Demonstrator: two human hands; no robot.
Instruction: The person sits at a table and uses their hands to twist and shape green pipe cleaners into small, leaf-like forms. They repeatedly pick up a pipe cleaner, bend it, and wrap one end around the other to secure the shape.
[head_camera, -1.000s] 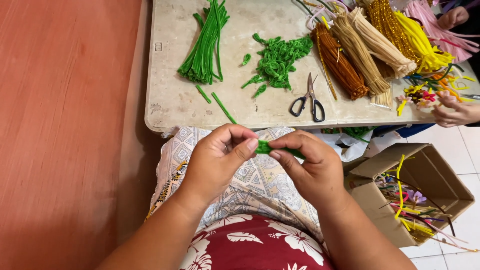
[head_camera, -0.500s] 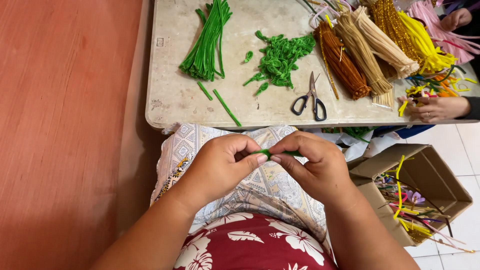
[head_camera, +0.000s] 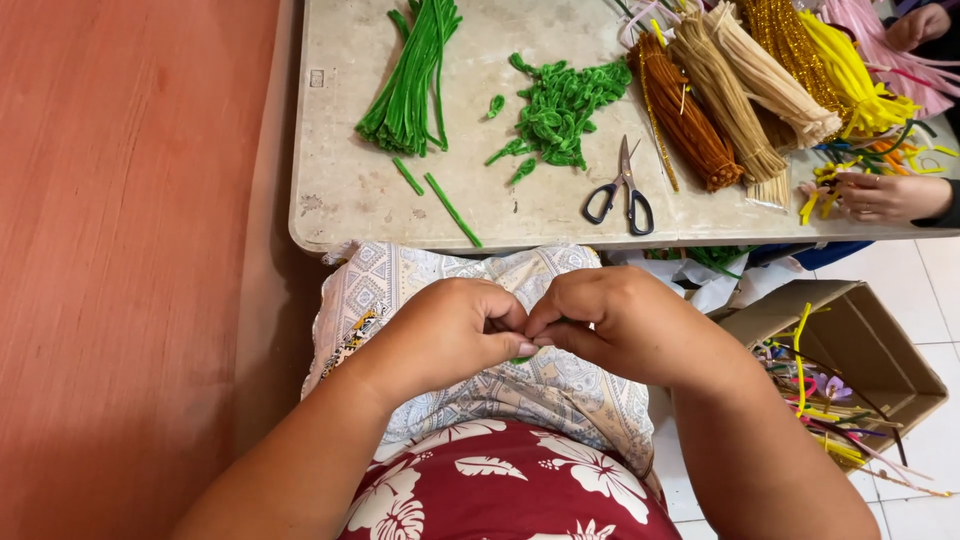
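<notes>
**Pinching a green piece over the lap**

Pressing together above the lap, my left hand (head_camera: 450, 335) and right hand (head_camera: 615, 325) were both curled nearly shut, fingertips meeting. A small green piece (head_camera: 519, 359) was pinched between them, only a sliver of it showing below the thumbs; I could not tell its shape. The hands hung just short of the desk's (head_camera: 350, 190) near edge, over a patterned cloth (head_camera: 560, 385).

On the desk, a bundle of long green stems (head_camera: 408, 85) lay toward the far left, with two cut stems (head_camera: 440, 195) near the front edge. A heap of curled green pieces (head_camera: 560, 105) sat mid-desk, and scissors (head_camera: 622, 190) lay just right of it, near the front edge. Brown, tan and yellow bundles (head_camera: 740, 95) filled the far right corner. Another person's hand (head_camera: 880, 195) rested at the right edge. A cardboard box (head_camera: 850, 345) of coloured stems stood on the floor to my right.
</notes>
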